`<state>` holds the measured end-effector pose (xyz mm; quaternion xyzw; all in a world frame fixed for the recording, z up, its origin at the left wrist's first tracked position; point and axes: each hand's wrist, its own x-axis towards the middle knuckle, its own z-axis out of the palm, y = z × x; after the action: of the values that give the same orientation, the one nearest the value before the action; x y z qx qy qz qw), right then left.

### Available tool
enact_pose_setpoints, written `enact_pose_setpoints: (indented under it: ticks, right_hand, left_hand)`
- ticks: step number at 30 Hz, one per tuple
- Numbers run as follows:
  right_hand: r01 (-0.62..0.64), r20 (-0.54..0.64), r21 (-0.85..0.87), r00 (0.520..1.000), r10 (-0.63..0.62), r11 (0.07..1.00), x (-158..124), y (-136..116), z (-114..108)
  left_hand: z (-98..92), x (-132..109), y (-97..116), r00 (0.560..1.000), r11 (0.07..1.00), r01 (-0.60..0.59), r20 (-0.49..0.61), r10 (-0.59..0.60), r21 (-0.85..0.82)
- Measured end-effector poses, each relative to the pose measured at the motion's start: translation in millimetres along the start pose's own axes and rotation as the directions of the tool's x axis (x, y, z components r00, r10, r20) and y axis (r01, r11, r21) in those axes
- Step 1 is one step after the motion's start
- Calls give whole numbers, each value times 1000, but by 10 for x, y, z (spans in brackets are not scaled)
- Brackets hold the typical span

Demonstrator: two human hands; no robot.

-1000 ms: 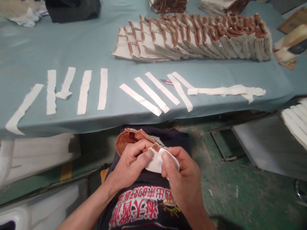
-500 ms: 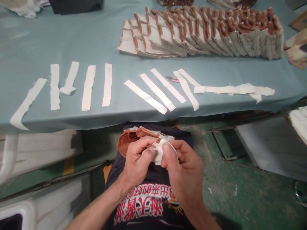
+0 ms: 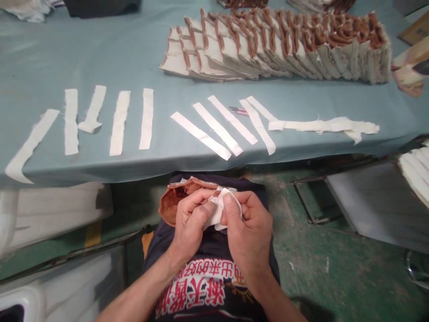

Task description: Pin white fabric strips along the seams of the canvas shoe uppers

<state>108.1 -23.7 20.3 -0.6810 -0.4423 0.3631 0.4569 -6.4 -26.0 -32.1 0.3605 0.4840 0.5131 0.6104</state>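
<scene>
Over my lap, my left hand [image 3: 191, 222] and my right hand [image 3: 247, 228] are both closed on a brown leather piece [image 3: 170, 202] with a white strip [image 3: 218, 209] folded over its edge. Both thumbs press the white strip between them. The brown piece curls out to the left behind my left hand. My fingers hide most of the strip.
The blue-covered table [image 3: 100, 53] in front carries several white tape strips [image 3: 117, 121] near its front edge, small pink snips [image 3: 236, 110], and a long fanned row of brown-edged white pieces [image 3: 275, 47] at the back. Grey panels [image 3: 372, 201] stand at right on the green floor.
My hands have drawn closer together and slightly up, bunching the white strip tighter against the brown piece. The view shifted a little.
</scene>
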Motion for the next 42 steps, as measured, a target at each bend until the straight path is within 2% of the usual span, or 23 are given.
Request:
enact_pose_setpoints:
  ticks: [4,7,15,18,21,25,32,34,36,39,42]
  right_hand:
    - [40,-5,-66,999,-40,997,4,51,21]
    - [54,4,-90,999,-54,995,-5,83,27]
    - [71,15,-124,997,-69,990,-24,135,52]
    - [112,47,-171,993,-106,979,-15,95,28]
    - [224,88,-303,974,-207,926,9,9,-30]
    - [371,136,-451,928,-348,812,47,-78,-97]
    - [458,216,-594,883,-417,661,76,-127,-159]
    - [501,224,-570,857,-463,651,86,-155,-182]
    - [537,234,-480,841,-488,694,97,-179,-201]
    - [528,267,-314,847,-461,789,100,-190,-205]
    - [523,290,-246,843,-452,816,86,-174,-186]
  left_hand:
    - [-6,15,-20,999,996,-13,42,17,-89]
    - [17,37,6,998,996,-41,53,45,-81]
    - [88,62,102,994,992,-84,-60,90,94]
    - [98,63,142,988,985,-113,-89,125,129]
    - [85,47,201,982,975,-138,-103,158,176]
    - [38,12,264,985,965,-127,-84,150,228]
    - [-28,-31,315,989,960,-105,-75,128,260]
    - [-44,-46,347,990,961,-102,-73,124,256]
    - [-59,-67,385,992,967,-94,-55,110,237]
    - [-68,-101,438,993,967,-108,-25,117,232]
    - [-53,-122,474,989,956,-136,-22,147,258]
